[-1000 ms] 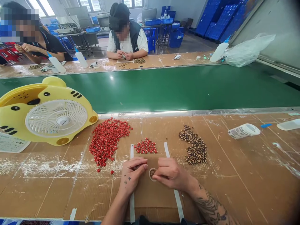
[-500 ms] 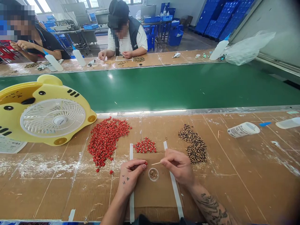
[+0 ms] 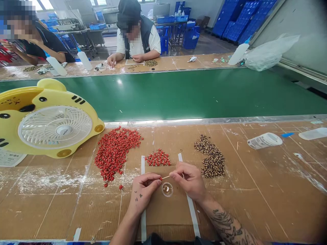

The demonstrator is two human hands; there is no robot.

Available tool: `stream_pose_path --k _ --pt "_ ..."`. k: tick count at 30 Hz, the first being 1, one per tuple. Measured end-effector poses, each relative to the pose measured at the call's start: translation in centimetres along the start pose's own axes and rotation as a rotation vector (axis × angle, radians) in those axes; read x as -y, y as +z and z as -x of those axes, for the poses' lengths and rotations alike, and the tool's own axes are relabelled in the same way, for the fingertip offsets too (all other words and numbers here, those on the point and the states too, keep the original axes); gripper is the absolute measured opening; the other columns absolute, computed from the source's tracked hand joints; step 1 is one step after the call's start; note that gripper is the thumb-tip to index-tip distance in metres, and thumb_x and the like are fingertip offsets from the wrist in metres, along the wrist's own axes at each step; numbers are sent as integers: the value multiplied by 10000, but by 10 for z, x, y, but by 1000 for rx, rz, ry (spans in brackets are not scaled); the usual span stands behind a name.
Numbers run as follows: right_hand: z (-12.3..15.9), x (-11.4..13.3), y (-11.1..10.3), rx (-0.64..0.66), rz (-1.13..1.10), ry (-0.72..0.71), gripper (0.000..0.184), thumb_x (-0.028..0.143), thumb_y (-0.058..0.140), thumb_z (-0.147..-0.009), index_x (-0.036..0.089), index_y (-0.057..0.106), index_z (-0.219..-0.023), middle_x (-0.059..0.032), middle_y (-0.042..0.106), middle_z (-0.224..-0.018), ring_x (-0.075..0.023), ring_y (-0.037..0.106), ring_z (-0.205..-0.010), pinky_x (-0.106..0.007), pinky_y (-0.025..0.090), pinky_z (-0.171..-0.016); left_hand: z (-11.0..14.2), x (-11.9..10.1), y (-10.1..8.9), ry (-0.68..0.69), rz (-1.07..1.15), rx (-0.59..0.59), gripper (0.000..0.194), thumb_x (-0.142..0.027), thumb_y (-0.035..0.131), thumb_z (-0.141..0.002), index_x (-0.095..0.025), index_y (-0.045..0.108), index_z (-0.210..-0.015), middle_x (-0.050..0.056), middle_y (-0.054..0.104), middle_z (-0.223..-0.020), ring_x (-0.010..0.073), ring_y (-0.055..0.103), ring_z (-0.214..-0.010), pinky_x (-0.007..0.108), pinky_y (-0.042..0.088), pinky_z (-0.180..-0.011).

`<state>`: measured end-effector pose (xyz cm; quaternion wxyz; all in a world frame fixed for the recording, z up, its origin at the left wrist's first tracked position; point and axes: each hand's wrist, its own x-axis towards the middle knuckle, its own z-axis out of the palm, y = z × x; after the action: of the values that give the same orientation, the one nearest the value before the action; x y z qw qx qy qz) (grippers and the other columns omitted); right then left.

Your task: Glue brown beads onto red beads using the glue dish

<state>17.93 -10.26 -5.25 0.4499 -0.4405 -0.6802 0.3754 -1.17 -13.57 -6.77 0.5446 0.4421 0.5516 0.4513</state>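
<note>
Between finger and thumb of my left hand (image 3: 146, 190) is pinched a small red bead-like piece (image 3: 160, 178). My right hand (image 3: 190, 180) grips a thin wooden toothpick (image 3: 166, 177), whose tip meets the red piece. Just below the fingertips sits a small clear round dish (image 3: 167, 189) on the taped cardboard sheet (image 3: 168, 214). A little heap of red pieces (image 3: 157, 158) lies beyond my hands, and a much larger red pile (image 3: 116, 153) spreads to the left. To the right of my right hand is a pile of black and gold pieces (image 3: 212, 158).
A yellow animal-faced fan (image 3: 98, 119) stands at left. A white tub (image 3: 265, 140) and a clear bottle (image 3: 313, 133) lie on their sides at right. Past the green conveyor belt (image 3: 178, 95), two people work at the opposite bench among white squeeze bottles (image 3: 84, 60).
My right hand has moved left, bringing the toothpick tip from a gap away up to the red piece. At far left, the co-worker's hands have shifted.
</note>
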Motion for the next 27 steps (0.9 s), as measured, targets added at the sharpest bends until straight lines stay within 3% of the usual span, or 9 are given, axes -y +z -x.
stream_pose_path --k 4,8,14,20,23,27 --pt "2 -1 2 -20 60 53 420 345 586 -907 187 464 -537 43 393 -548 -106 379 -501 -252 303 -502 0 0 0 13 -7 5 111 -266 745 -735 -173 787 -777 73 762 -797 188 678 -710 259 523 -645" --pt "2 -1 -7 3 63 -6 430 361 573 -920 189 454 -544 41 398 -543 -109 388 -507 -252 308 -511 0 -1 0 10 -20 -5 108 -267 743 -728 -178 786 -770 68 764 -784 184 674 -697 255 522 -638" --pt "-1 2 -29 398 272 -23 358 409 643 -886 175 590 -621 17 541 -600 -119 495 -570 -240 353 -537 -1 6 -1 -15 -26 -26 157 -302 750 -719 -168 785 -794 65 763 -755 184 668 -666 254 520 -611" --pt "-29 -11 -61 83 553 109 130 222 601 -887 184 714 -834 -20 658 -756 -160 582 -673 -277 438 -647 -2 12 -3 -13 -8 -19 195 -334 753 -734 -160 783 -817 74 762 -791 188 670 -692 256 524 -628" --pt "-46 -25 -67 137 644 94 190 161 587 -868 183 725 -997 -47 688 -870 -188 627 -793 -308 475 -754 -2 11 -3 -17 -4 -31 194 -334 758 -726 -161 783 -811 67 759 -759 183 664 -664 254 519 -615" --pt "-59 -39 -61 214 726 58 189 129 566 -874 178 741 -926 -63 692 -868 -197 639 -836 -314 478 -796 -3 9 -3 -17 13 -35 199 -337 765 -715 -161 781 -805 59 755 -728 174 655 -629 245 509 -586"
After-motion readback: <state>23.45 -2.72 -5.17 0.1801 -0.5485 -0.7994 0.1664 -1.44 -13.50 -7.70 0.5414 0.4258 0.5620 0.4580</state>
